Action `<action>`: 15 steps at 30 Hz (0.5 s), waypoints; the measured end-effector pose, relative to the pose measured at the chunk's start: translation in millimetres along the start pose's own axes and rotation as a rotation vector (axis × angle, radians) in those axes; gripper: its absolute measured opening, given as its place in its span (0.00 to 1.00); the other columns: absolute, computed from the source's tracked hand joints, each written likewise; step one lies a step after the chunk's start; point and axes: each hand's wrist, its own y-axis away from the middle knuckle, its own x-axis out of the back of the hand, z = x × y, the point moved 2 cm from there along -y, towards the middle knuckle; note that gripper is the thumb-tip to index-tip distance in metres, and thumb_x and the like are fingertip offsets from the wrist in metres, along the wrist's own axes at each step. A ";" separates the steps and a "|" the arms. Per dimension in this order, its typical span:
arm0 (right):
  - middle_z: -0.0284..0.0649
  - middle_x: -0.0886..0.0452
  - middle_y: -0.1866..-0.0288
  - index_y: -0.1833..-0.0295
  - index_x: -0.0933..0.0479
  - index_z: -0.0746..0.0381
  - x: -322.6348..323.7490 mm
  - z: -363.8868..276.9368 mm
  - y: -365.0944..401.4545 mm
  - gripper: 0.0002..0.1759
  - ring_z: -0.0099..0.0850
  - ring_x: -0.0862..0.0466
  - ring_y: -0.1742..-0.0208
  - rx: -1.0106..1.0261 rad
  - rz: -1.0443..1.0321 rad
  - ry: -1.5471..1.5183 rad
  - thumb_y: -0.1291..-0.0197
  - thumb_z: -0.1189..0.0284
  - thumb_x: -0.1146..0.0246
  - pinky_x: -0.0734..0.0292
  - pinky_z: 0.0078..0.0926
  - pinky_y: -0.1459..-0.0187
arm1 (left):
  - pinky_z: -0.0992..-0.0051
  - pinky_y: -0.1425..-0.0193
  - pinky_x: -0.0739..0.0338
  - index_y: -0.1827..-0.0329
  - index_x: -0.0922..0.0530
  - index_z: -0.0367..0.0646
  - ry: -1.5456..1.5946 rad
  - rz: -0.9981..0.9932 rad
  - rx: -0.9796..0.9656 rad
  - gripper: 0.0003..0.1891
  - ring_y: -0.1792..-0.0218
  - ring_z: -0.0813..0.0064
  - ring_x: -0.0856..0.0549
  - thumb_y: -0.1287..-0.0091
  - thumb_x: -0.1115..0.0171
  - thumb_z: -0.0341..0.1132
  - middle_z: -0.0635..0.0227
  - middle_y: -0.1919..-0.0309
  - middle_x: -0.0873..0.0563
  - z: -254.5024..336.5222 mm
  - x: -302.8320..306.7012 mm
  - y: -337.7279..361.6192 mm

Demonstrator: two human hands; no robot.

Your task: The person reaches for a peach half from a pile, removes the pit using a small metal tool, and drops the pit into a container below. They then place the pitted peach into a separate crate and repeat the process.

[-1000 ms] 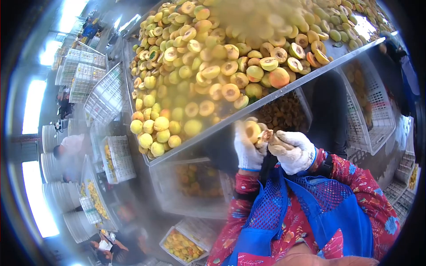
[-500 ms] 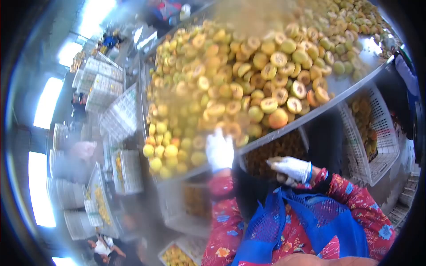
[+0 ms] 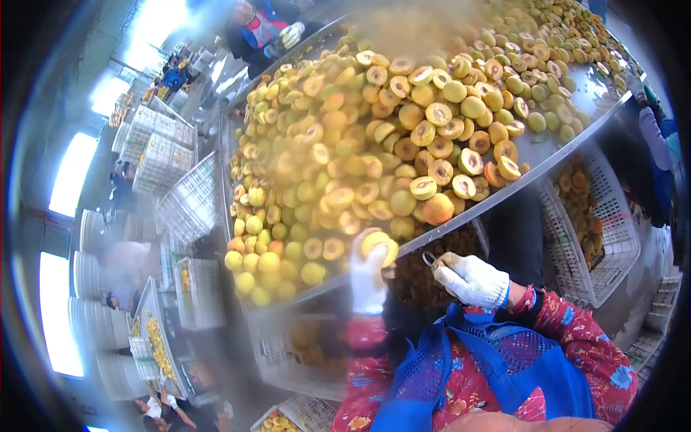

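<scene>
My left hand [image 3: 368, 279], in a white glove, holds a yellow peach half [image 3: 379, 246] at the near edge of the metal table [image 3: 497, 200]. My right hand [image 3: 471, 279], gloved too, is closed around a small tool with a metal loop [image 3: 430, 259] at its tip; its handle is hidden in the fingers. The loop is a short way right of the peach half, not touching it. A wide heap of halved yellow peaches [image 3: 439, 114] covers the table, many with cut faces up showing brown centres.
Below the table edge lies a dark brown mass [image 3: 421, 282], partly hidden. A white slotted crate [image 3: 612, 252] with fruit stands at right. Stacked crates [image 3: 162, 165] are at left. Co-workers' gloved hand [image 3: 291, 34] and purple sleeve [image 3: 653, 137] show at the table's far and right sides.
My left hand has drawn back from the heap with a peach half in it. My right hand has turned slightly, so the tool's metal loop now shows clearly.
</scene>
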 end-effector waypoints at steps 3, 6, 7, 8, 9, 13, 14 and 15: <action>0.58 0.16 0.63 0.50 0.23 0.65 -3.2 -18.1 0.0 0.16 0.56 0.15 0.63 0.219 0.095 0.191 0.24 0.61 0.44 0.20 0.48 0.63 | 0.82 0.77 0.31 0.39 0.25 0.43 0.189 -0.098 0.079 0.20 0.76 0.80 0.22 0.21 0.45 0.49 0.65 0.63 0.16 -15.6 -15.7 17.3; 0.54 0.16 0.69 0.53 0.24 0.65 -17.2 -7.9 0.8 0.17 0.56 0.15 0.68 0.226 0.140 0.281 0.24 0.60 0.43 0.20 0.49 0.67 | 0.80 0.73 0.25 0.41 0.26 0.41 0.241 -0.111 0.127 0.27 0.73 0.77 0.18 0.20 0.51 0.60 0.61 0.62 0.14 -29.0 -25.0 26.4; 0.54 0.16 0.71 0.54 0.24 0.66 -17.5 -11.5 3.1 0.17 0.56 0.15 0.70 0.216 0.138 0.266 0.24 0.60 0.43 0.20 0.49 0.69 | 0.79 0.71 0.23 0.42 0.25 0.41 0.228 -0.119 0.122 0.29 0.72 0.75 0.17 0.20 0.52 0.62 0.60 0.61 0.14 -29.2 -28.7 30.5; 0.55 0.17 0.72 0.54 0.24 0.66 -19.1 -12.5 5.3 0.17 0.56 0.15 0.70 0.197 0.127 0.290 0.25 0.60 0.43 0.21 0.49 0.69 | 0.78 0.68 0.21 0.41 0.26 0.41 0.204 -0.122 0.097 0.30 0.69 0.74 0.16 0.20 0.53 0.62 0.59 0.60 0.13 -31.1 -29.3 33.9; 0.55 0.17 0.72 0.54 0.24 0.66 -20.0 -13.2 7.0 0.18 0.56 0.16 0.71 0.180 0.120 0.315 0.25 0.60 0.42 0.21 0.49 0.70 | 0.76 0.65 0.19 0.41 0.26 0.41 0.180 -0.128 0.069 0.30 0.67 0.73 0.14 0.20 0.54 0.62 0.58 0.59 0.13 -32.3 -30.0 36.9; 0.56 0.18 0.75 0.56 0.23 0.67 -24.4 -14.8 8.2 0.18 0.55 0.16 0.73 0.122 0.099 0.393 0.25 0.60 0.42 0.21 0.49 0.71 | 0.72 0.54 0.16 0.42 0.25 0.38 0.047 -0.158 -0.002 0.29 0.62 0.70 0.12 0.18 0.55 0.59 0.57 0.59 0.13 -35.0 -25.9 44.5; 0.55 0.19 0.76 0.56 0.23 0.68 -25.4 -14.3 8.5 0.19 0.55 0.16 0.73 0.132 0.090 0.411 0.26 0.60 0.41 0.21 0.49 0.72 | 0.73 0.54 0.16 0.42 0.25 0.38 -0.024 -0.161 -0.036 0.29 0.62 0.70 0.13 0.18 0.56 0.59 0.57 0.59 0.13 -33.3 -25.8 46.8; 0.55 0.19 0.76 0.56 0.23 0.68 -26.4 -13.8 8.2 0.19 0.55 0.16 0.74 0.141 0.081 0.429 0.26 0.60 0.41 0.21 0.49 0.72 | 0.73 0.54 0.16 0.43 0.25 0.37 -0.066 -0.155 -0.044 0.28 0.62 0.71 0.13 0.17 0.55 0.58 0.58 0.59 0.13 -29.9 -26.9 48.7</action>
